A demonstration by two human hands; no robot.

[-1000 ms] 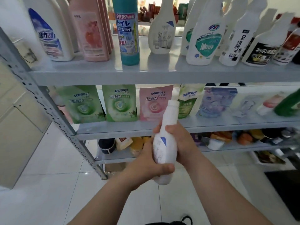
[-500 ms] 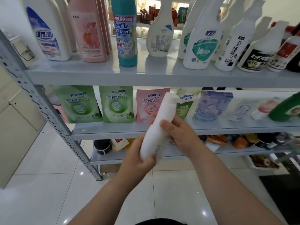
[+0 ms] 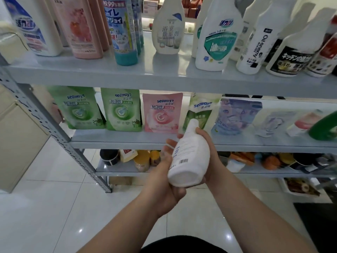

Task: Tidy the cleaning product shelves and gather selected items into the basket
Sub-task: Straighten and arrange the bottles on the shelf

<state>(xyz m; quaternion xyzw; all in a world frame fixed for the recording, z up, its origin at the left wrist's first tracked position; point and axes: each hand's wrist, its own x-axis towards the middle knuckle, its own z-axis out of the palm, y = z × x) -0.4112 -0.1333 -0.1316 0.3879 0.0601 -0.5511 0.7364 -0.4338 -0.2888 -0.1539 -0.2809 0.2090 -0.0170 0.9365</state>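
I hold a white bottle (image 3: 189, 157) in front of the middle shelf, tilted with its neck pointing up and away and its barcode side facing me. My left hand (image 3: 164, 185) cups its base from the left and below, fingers reaching up behind it. My right hand (image 3: 209, 152) wraps around the bottle's right side, thumb near the neck. A matching white bottle (image 3: 168, 28) stands on the top shelf (image 3: 164, 73). No basket is in view.
Tall spray and detergent bottles line the top shelf, among them a teal bottle (image 3: 124, 31). Green and pink refill pouches (image 3: 122, 110) stand on the middle shelf (image 3: 127, 139). Jars and packets fill the lower shelf. The grey upright post (image 3: 54, 128) stands left; white tiled floor below.
The bottle was turned in both hands from upright to tilted, so the barcode back now faces me. My view moved closer to the shelves.
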